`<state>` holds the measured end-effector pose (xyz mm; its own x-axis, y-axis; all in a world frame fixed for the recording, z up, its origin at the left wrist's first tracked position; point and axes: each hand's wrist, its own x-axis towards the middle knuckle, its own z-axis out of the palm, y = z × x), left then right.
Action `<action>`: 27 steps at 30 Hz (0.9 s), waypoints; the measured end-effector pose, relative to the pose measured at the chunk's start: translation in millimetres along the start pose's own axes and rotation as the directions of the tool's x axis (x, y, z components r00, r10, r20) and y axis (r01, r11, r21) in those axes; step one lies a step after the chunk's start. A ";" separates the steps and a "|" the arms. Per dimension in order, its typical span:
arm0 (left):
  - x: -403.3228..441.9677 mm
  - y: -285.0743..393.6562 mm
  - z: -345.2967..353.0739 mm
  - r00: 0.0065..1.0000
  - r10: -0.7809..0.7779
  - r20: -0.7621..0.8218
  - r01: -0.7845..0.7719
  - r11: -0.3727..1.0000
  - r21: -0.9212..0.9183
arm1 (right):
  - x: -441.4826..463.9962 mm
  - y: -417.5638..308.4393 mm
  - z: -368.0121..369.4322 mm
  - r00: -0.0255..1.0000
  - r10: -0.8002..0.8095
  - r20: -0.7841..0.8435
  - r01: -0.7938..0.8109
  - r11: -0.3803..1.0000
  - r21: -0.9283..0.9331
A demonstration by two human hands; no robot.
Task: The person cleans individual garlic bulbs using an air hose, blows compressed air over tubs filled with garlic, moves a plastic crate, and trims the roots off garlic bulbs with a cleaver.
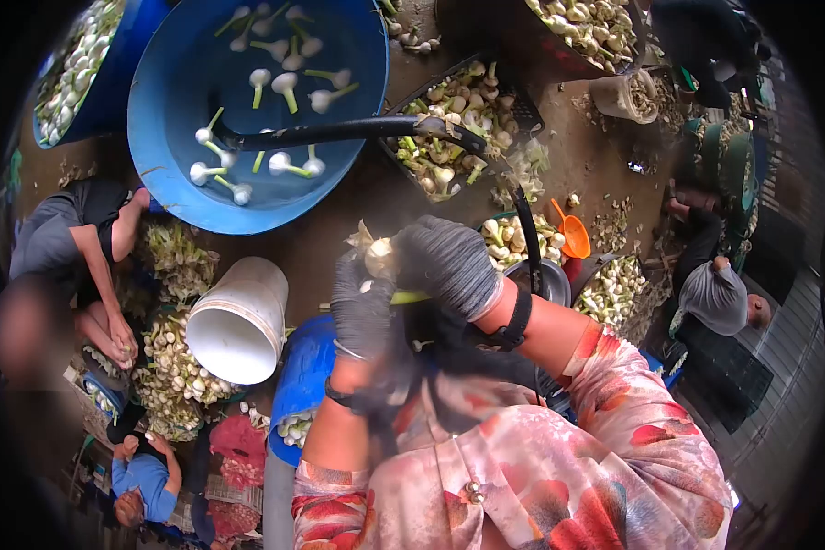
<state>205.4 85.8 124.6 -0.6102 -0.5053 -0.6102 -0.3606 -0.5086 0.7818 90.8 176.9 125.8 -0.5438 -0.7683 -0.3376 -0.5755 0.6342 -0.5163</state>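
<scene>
Both my hands wear grey gloves and meet in front of my chest. My left hand [362, 307] is closed around a garlic bulb [377, 254] with loose papery skin at its top. A green stem [408, 297] sticks out to the right, below the bulb. My right hand [447, 266] is curled against the bulb's right side; its fingers are blurred, and whatever they pinch is hidden. Beyond my hands stands a blue tub [170, 179] of water with several peeled, stemmed garlic bulbs [285, 89] floating in it.
A black pipe [339, 131] arches over the tub. Near it are a black crate [532, 112] of garlic, an orange scoop [573, 231], a white bucket [238, 335] and a blue bucket [304, 367]. Other people [82, 229] sit among garlic piles at left and right.
</scene>
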 end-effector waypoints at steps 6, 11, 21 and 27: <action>-15.4 12.5 -16.6 0.979 -0.081 0.188 0.113 0.979 -0.168 | -3.2 15.8 15.2 0.869 0.450 0.204 -0.451 0.552 0.701; -14.8 -16.0 -55.2 0.868 -0.189 0.460 0.335 0.906 -0.259 | -14.6 74.9 15.8 0.933 0.360 0.010 -0.350 0.898 0.268; -15.4 -11.1 -34.9 0.873 -0.117 0.474 0.169 0.983 -0.070 | -23.3 23.2 -10.3 0.957 -0.218 0.189 0.162 0.949 0.271; -19.8 -2.5 -26.1 0.872 -0.163 0.462 0.072 0.976 0.207 | -31.5 20.9 -2.5 0.952 0.091 0.293 -0.195 0.917 0.348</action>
<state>236.8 78.8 131.4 -0.7992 -0.0353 -0.6001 -0.5423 -0.3883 0.7451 94.4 214.6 127.6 -0.3910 -0.6991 -0.5987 -0.2094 0.7009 -0.6818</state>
